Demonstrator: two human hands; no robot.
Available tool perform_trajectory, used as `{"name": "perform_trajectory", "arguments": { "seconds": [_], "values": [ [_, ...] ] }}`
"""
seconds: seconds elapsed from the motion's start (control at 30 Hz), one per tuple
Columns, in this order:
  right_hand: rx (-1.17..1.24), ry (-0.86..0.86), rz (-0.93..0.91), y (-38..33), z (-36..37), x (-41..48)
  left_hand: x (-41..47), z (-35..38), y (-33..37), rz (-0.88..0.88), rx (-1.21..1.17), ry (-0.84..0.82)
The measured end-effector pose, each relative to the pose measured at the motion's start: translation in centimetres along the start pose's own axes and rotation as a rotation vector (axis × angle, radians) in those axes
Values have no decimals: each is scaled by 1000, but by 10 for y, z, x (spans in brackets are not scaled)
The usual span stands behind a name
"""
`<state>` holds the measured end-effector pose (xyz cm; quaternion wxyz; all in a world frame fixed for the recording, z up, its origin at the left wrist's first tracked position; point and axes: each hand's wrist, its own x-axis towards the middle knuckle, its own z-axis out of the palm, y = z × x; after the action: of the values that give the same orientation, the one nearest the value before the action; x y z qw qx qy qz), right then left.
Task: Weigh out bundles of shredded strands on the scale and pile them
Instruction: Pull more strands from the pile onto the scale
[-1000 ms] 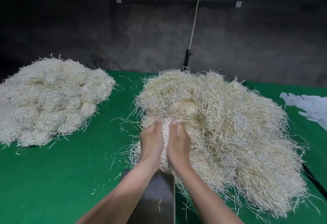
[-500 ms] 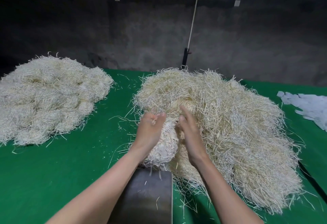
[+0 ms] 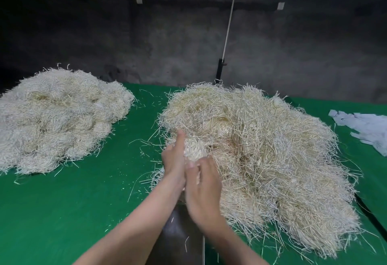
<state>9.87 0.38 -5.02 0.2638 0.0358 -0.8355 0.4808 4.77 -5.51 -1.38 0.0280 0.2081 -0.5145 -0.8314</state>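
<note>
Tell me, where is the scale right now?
In the head view the scale's dark plate lies bottom centre, just below the left hand and right hand, beside the big strand heap.

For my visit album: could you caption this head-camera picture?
Left hand and right hand press a bundle of shredded strands beside the large heap, near the scale.
</note>
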Motion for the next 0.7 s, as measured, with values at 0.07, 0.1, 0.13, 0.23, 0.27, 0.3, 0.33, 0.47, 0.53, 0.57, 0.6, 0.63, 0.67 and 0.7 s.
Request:
{"name": "perform_trajectory", "arguments": {
  "seconds": [0.07, 0.1, 0.13, 0.23, 0.27, 0.3, 0.33, 0.47, 0.53, 0.57, 0.6, 0.63, 0.67, 0.7],
  "values": [
    [54, 5, 66, 2, -2, 17, -8, -2, -10, 70, 105, -9],
    [101, 27, 148, 4, -8, 30, -17, -1, -17, 46, 134, -42],
    [138, 57, 214, 6, -15, 41, -22, -1, -22, 28, 144, -69],
    [150, 92, 239, 3, -7, 34, -17, 1, -11, 119, 183, -64],
    [104, 77, 165, -4, 0, 23, -10, 2, -3, 166, 189, -33],
    [88, 61, 105, -8, 4, 17, -7, 2, 1, 190, 192, 7],
    [114, 48, 125, -6, 5, 17, -8, 1, 0, 151, 183, 21],
    [283, 0, 386, 12, -10, 40, -15, -6, -23, -121, 178, -113],
    [388, -8, 414, 17, -15, 38, -10, -11, -21, -110, 169, -151],
    [441, -28, 411, 15, -18, 37, -4, -13, -17, -56, 176, -140],
    [517, -61, 418, 13, -20, 37, 0, -14, -15, 36, 261, -118],
    [610, -131, 420, 15, -21, 38, 2, -15, -13, 161, 390, -95],
    [658, -223, 414, 13, -22, 41, 0, -14, -10, 293, 523, -91],
    [632, -317, 395, 10, -20, 40, -1, -13, -10, 390, 600, -109]
  ]
}}
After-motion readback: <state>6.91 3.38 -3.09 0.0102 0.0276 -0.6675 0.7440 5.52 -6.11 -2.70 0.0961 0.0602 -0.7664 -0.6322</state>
